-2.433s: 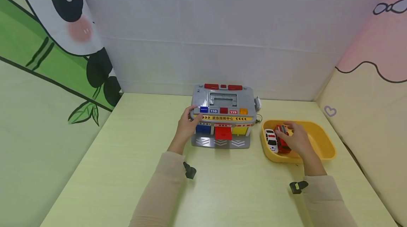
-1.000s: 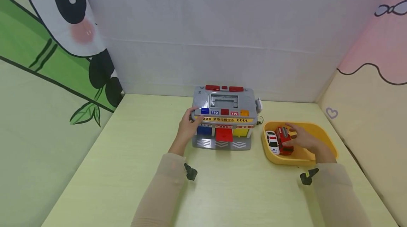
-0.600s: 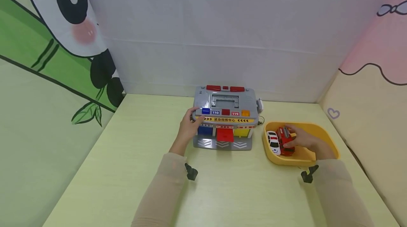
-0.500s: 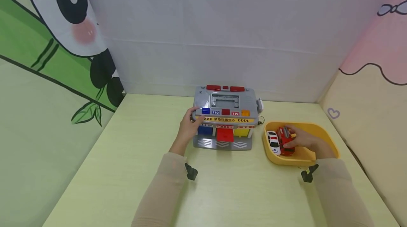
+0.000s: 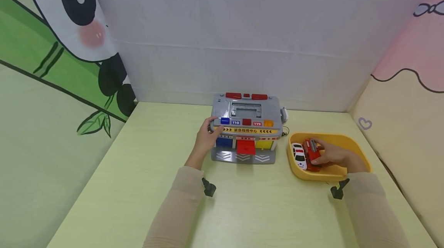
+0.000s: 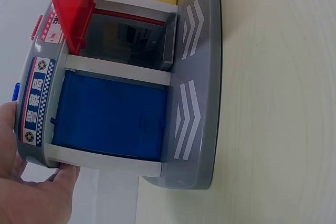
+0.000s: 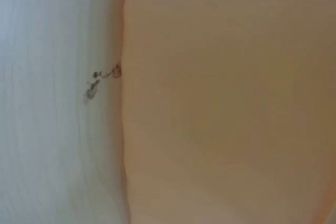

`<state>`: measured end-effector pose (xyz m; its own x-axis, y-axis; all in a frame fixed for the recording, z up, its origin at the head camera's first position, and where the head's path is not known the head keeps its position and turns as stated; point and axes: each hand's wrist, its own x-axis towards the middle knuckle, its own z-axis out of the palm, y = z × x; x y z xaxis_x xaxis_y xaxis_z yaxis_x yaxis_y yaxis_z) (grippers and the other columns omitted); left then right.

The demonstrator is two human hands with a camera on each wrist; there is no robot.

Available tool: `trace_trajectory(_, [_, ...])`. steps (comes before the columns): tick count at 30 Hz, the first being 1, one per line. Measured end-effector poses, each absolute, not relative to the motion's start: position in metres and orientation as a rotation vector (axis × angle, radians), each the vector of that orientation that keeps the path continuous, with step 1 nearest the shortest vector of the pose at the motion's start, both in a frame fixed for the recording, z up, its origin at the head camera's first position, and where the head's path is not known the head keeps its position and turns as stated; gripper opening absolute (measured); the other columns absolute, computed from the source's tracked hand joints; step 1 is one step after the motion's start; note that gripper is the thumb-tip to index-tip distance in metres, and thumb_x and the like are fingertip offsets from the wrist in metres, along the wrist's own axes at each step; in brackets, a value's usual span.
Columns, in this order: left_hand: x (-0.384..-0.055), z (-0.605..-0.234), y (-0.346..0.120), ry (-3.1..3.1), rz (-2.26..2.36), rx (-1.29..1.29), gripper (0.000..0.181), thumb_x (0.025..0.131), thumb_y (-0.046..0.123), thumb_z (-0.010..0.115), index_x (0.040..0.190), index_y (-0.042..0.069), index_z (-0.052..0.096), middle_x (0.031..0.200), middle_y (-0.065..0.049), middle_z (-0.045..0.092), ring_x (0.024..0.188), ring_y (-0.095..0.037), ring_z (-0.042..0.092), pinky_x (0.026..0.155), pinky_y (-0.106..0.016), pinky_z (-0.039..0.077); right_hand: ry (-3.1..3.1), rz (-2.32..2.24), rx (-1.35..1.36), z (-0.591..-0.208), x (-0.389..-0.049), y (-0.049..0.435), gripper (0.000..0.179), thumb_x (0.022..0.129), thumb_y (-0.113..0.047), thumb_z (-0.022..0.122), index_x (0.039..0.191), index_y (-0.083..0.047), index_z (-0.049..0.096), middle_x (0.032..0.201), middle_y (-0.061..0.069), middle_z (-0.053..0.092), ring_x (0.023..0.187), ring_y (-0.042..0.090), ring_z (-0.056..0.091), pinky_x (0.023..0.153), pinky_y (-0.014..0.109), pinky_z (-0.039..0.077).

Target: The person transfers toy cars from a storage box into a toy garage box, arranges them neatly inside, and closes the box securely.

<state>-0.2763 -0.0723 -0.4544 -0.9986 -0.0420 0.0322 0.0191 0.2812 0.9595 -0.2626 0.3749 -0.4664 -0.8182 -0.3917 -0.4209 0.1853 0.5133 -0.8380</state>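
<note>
A grey toy emergency station (image 5: 247, 128) stands on the table, its red middle door (image 6: 73, 9) raised and the blue door (image 6: 110, 116) down. My left hand (image 5: 206, 137) grips the left end of its roof; the left wrist view shows the fingers (image 6: 63, 179) at that corner. In the yellow tray (image 5: 350, 144), my right hand (image 5: 331, 154) holds a red toy fire truck (image 5: 311, 157) from its right side, thumb nearest the camera. A white toy police car (image 5: 299, 156) lies left of the truck. The tray's wall (image 7: 226, 98) fills most of the right wrist view, hiding that hand.
A white piece (image 5: 284, 114) with a coiled cord sits at the station's right side. Cloth walls (image 5: 222, 39) enclose the table (image 5: 243, 201) at the back and sides. A dark mark (image 7: 93, 85) shows on the table beside the tray.
My right hand has come down and round to the fire truck's right side and taken hold of it. The left hand keeps its place on the station.
</note>
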Motion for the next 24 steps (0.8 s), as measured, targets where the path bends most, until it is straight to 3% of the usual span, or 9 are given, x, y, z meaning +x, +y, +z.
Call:
trace_trajectory(5, [-0.276, -0.454, -0.072, -2.470, -1.850, 0.021, 0.048, 0.097, 0.031, 0.061, 0.141, 0.019, 0.044, 0.141, -0.013, 0.047, 0.125, -0.031, 0.048, 0.101, -0.048, 0.042, 2.128, -1.368, -0.162, -0.469, -0.263, 0.376, 0.104, 0.085, -0.003, 0.074, 0.152, 0.000, -0.004, 0.143, 0.041, 0.013, 0.113, 0.042, 0.047, 0.092, 0.045, 0.050])
trace_trajectory(12, [-0.276, -0.454, -0.073, -2.456, -1.862, 0.014, 0.048, 0.097, 0.030, 0.061, 0.141, 0.018, 0.044, 0.141, -0.013, 0.047, 0.126, -0.031, 0.047, 0.102, -0.047, 0.042, 2.160, -1.386, -0.180, -0.475, -0.262, 0.378, 0.101, 0.085, -0.005, 0.075, 0.152, -0.001, 0.000, 0.136, 0.041, 0.029, 0.113, 0.039, 0.049, 0.093, 0.039, 0.047])
trace_trajectory(17, [-0.276, -0.455, -0.073, -2.457, -1.863, 0.018, 0.049, 0.097, 0.031, 0.061, 0.141, 0.018, 0.045, 0.141, -0.013, 0.047, 0.126, -0.031, 0.048, 0.101, -0.047, 0.042, 2.174, -1.377, -0.175, -0.478, -0.261, 0.379, 0.099, 0.086, -0.007, 0.074, 0.152, -0.002, 0.001, 0.135, 0.038, 0.031, 0.113, 0.038, 0.049, 0.095, 0.041, 0.046])
trace_trajectory(24, [-0.277, -0.457, -0.073, -2.452, -1.850, 0.003, 0.050, 0.097, 0.031, 0.062, 0.141, 0.018, 0.045, 0.139, -0.015, 0.049, 0.124, -0.031, 0.048, 0.101, -0.047, 0.043, 2.202, -1.380, -0.181, -0.478, -0.259, 0.379, 0.098, 0.086, -0.008, 0.075, 0.152, 0.000, 0.002, 0.135, 0.037, 0.030, 0.111, 0.037, 0.048, 0.091, 0.034, 0.048])
